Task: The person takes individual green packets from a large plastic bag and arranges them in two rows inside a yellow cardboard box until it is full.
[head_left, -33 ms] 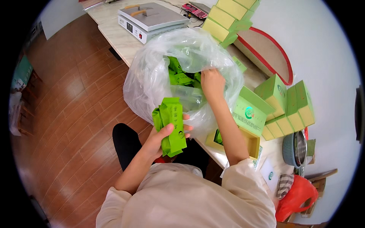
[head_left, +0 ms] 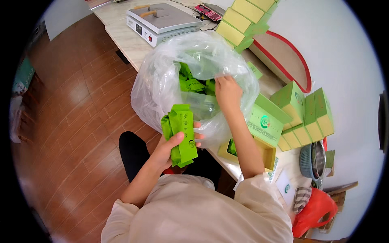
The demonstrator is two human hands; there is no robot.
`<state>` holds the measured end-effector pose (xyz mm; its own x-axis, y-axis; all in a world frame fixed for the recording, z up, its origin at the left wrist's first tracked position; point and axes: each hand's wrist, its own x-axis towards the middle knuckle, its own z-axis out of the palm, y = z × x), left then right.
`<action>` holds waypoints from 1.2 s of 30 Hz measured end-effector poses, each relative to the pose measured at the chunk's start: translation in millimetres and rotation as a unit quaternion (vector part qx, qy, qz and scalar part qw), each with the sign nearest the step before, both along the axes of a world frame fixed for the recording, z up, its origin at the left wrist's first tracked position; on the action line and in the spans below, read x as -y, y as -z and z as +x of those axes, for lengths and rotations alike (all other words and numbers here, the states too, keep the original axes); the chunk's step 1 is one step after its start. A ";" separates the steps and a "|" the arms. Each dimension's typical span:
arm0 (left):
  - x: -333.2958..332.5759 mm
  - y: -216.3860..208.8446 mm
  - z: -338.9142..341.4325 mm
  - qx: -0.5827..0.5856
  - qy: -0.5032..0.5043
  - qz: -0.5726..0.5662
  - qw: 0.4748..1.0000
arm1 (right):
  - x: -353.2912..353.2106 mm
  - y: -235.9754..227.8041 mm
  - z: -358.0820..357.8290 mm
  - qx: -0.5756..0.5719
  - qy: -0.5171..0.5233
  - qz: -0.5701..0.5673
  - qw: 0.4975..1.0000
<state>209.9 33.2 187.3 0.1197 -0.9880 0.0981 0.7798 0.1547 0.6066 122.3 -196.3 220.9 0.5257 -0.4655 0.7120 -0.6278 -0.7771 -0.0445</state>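
Note:
In my left hand (head_left: 168, 148) I hold several green foil packets (head_left: 184, 139), stacked and upright, with dark print on the front one. My fingers and thumb are wrapped round their sides. My right hand (head_left: 229, 93) is closed at the inner edge of a large clear plastic bag (head_left: 152, 89), seemingly pinching the film; its fingertips are partly hidden. More green packets (head_left: 190, 83) lie inside the bag, beyond my left hand. Under my right forearm an open green and yellow box (head_left: 265, 152) stands with its lid back and a packet in its left end.
A flat sealing machine (head_left: 162, 20) with wooden handles sits far left on the marble-patterned table (head_left: 121, 38). Closed boxes are stacked at the back (head_left: 243, 20) and right (head_left: 308, 111). Nearer right are a blue basket (head_left: 308, 160) and a red bag (head_left: 314, 212).

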 end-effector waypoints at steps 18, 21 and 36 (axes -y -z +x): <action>80.2 -40.0 -84.1 0.158 0.164 0.031 0.973 | -78.7 -44.0 -176.5 0.271 -0.246 0.479 0.798; 104.5 -32.3 -122.0 0.267 0.156 0.012 0.951 | -69.4 -27.5 -184.4 0.258 -0.170 0.324 0.894; 193.0 25.9 -240.4 0.665 -0.040 -0.161 0.728 | -50.3 38.6 -301.9 0.469 -0.020 0.522 0.712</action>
